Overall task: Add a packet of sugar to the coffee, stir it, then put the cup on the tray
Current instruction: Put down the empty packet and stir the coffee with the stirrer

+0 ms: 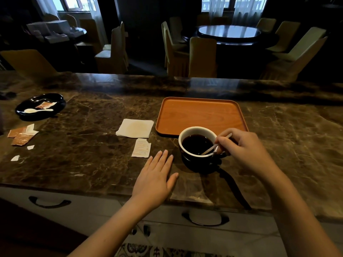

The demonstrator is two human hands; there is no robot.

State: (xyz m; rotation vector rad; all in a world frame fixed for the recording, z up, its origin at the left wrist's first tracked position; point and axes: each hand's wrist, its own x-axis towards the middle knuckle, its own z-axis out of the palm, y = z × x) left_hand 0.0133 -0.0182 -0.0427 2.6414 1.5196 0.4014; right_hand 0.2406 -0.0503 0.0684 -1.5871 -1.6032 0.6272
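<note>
A dark cup with a white inside (187, 133) holds black coffee and stands on the marble counter, just in front of the near edge of the orange wooden tray (200, 113). My right hand (243, 145) pinches a thin white stirrer (210, 150) whose lower end dips into the coffee at the cup's right side. My left hand (157, 175) lies flat on the counter to the left of the cup, fingers spread, holding nothing. A torn, flattened white sugar packet (141, 147) lies just beyond its fingertips.
A folded white napkin (135, 128) lies left of the tray. At the far left a black dish (39, 106) holds a white spoon and a packet; more brown packets (21, 135) and paper scraps lie nearby. Drawer handles sit below the counter edge.
</note>
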